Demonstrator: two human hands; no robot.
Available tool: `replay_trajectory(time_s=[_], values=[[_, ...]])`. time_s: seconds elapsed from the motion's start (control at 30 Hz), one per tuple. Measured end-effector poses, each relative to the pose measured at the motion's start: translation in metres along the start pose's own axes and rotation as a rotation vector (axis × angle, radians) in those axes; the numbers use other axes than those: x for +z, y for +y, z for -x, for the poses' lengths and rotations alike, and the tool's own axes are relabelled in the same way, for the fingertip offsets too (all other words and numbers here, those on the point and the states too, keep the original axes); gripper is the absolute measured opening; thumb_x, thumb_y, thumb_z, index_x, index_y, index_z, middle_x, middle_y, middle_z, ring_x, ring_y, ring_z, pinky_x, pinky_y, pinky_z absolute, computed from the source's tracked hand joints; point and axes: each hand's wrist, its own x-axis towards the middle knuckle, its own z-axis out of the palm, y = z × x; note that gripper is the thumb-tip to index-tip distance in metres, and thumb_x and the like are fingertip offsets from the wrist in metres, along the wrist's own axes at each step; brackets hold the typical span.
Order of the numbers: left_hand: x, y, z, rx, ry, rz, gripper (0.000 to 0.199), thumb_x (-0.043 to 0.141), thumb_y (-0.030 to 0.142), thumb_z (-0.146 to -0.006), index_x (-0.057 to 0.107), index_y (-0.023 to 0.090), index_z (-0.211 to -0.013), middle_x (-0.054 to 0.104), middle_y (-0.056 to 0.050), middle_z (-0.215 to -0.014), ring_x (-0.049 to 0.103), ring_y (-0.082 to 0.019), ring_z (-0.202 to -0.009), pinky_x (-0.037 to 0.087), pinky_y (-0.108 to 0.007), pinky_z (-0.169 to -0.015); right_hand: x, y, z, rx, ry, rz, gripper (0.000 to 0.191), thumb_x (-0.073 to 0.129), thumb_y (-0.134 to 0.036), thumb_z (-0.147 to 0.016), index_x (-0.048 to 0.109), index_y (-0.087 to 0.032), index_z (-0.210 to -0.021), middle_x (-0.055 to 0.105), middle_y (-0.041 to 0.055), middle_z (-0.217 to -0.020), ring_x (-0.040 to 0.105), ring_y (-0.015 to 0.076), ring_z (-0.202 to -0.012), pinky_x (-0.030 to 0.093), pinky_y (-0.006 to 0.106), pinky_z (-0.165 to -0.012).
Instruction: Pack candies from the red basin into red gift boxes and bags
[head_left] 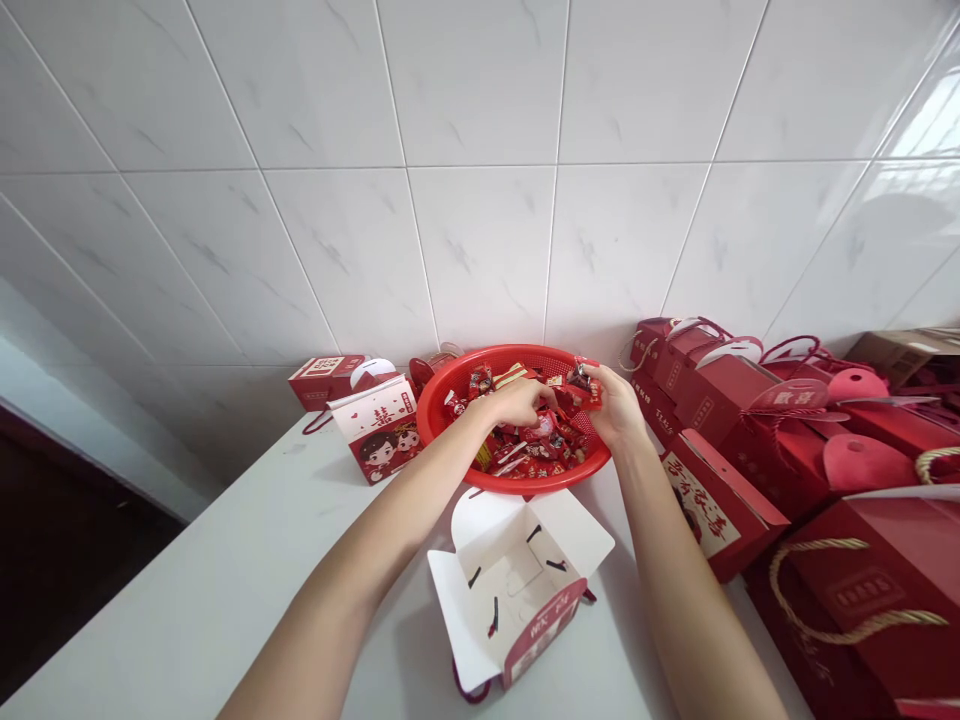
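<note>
A red plastic basket [514, 487] filled with wrapped candies [540, 450] stands against the wall. My left hand [519, 402] reaches down into the candies with its fingers bent; whether it grips one is hidden. Over the basket's right side, my right hand [611, 405] holds several wrapped candies [587, 385] between thumb and fingers. In front of the basket, between my forearms, an open gift box [514, 590] shows its white inside, with its flaps spread and dark cord ends inside.
Two red boxes, one with cartoon faces [386, 435] and one behind it [322, 380], stand left of the basket. Many red gift boxes [862, 590] with rope handles crowd the right side. A tiled wall [480, 240] rises behind the white table [247, 560].
</note>
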Motion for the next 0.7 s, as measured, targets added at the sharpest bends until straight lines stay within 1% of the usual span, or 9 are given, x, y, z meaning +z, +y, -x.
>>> replay_trajectory(time_s=[0.07,0.13,0.2,0.23,0.4,0.47,0.53,0.63,0.7], values=[[0.01,0.007,-0.003,0.088,-0.085,0.017,0.044,0.071,0.01,-0.064,0.076,0.02,-0.106,0.071,-0.001,-0.087,0.064,-0.02,-0.08,0.045,-0.026,-0.066,0.0,0.0,0.0,-0.002,0.006,0.002,0.018,0.079,-0.022,-0.053,0.066,-0.019,-0.065,0.067,-0.0025,-0.066,0.057,0.0116,-0.058,0.043,0.021,-0.045],[0.021,0.015,-0.007,0.179,-0.222,0.048,0.045,0.074,0.01,-0.063,0.076,0.022,-0.106,0.074,-0.002,-0.097,0.066,-0.022,-0.087,0.048,-0.025,-0.072,0.0,0.0,0.0,-0.001,0.013,0.0,0.018,0.079,-0.021,-0.054,0.066,-0.019,-0.066,0.067,-0.0024,-0.066,0.058,0.0114,-0.059,0.044,0.021,-0.046],[0.029,0.022,-0.01,0.215,-0.324,0.05,0.042,0.072,0.007,-0.064,0.077,0.022,-0.103,0.075,-0.002,-0.099,0.067,-0.022,-0.088,0.049,-0.026,-0.073,0.0,0.001,0.0,-0.005,0.008,0.002,0.018,0.079,-0.021,-0.055,0.066,-0.018,-0.067,0.067,-0.0024,-0.067,0.059,0.0111,-0.059,0.045,0.021,-0.048],[0.032,0.025,-0.011,0.21,-0.34,0.041,0.038,0.071,0.007,-0.066,0.077,0.022,-0.1,0.075,-0.002,-0.097,0.067,-0.022,-0.086,0.049,-0.026,-0.072,0.0,0.001,-0.001,-0.009,0.002,0.003,0.019,0.079,-0.021,-0.055,0.066,-0.018,-0.068,0.067,-0.0025,-0.068,0.06,0.0112,-0.06,0.046,0.021,-0.049],[0.032,0.024,-0.01,0.111,-0.266,-0.037,0.011,0.065,0.011,-0.077,0.074,0.017,-0.075,0.072,-0.004,-0.078,0.064,-0.02,-0.071,0.046,-0.027,-0.064,-0.002,0.002,-0.002,-0.007,0.002,0.007,0.019,0.08,-0.021,-0.055,0.067,-0.019,-0.068,0.067,-0.003,-0.067,0.061,0.0115,-0.061,0.047,0.021,-0.05],[0.03,0.021,-0.009,0.078,-0.269,-0.014,0.007,0.068,0.013,-0.076,0.072,0.016,-0.07,0.07,-0.004,-0.072,0.064,-0.02,-0.068,0.046,-0.027,-0.063,-0.003,0.002,-0.002,-0.008,0.006,0.012,0.019,0.081,-0.022,-0.053,0.067,-0.019,-0.067,0.067,-0.0028,-0.067,0.06,0.0112,-0.06,0.045,0.02,-0.047],[0.031,0.02,-0.009,0.077,-0.262,0.014,0.002,0.074,0.014,-0.071,0.072,0.015,-0.072,0.07,-0.005,-0.073,0.064,-0.022,-0.071,0.046,-0.028,-0.063,-0.002,0.002,-0.001,-0.015,0.006,0.007,0.02,0.082,-0.022,-0.052,0.068,-0.019,-0.066,0.068,-0.0028,-0.067,0.06,0.0113,-0.061,0.046,0.02,-0.047],[0.034,0.023,-0.009,0.125,-0.245,0.015,0.025,0.077,0.009,-0.064,0.075,0.016,-0.088,0.074,-0.005,-0.09,0.066,-0.024,-0.083,0.048,-0.028,-0.068,-0.001,0.001,0.0,-0.018,0.006,-0.009,0.019,0.083,-0.022,-0.052,0.07,-0.019,-0.067,0.069,-0.003,-0.068,0.061,0.0117,-0.063,0.049,0.02,-0.05],[0.032,0.025,-0.008,0.142,-0.256,0.012,0.037,0.073,0.005,-0.064,0.074,0.017,-0.099,0.074,-0.006,-0.098,0.067,-0.025,-0.089,0.049,-0.028,-0.071,0.0,0.0,0.001,-0.021,0.015,-0.021,0.019,0.082,-0.022,-0.052,0.071,-0.019,-0.067,0.069,-0.0031,-0.069,0.06,0.0111,-0.063,0.049,0.02,-0.052]])
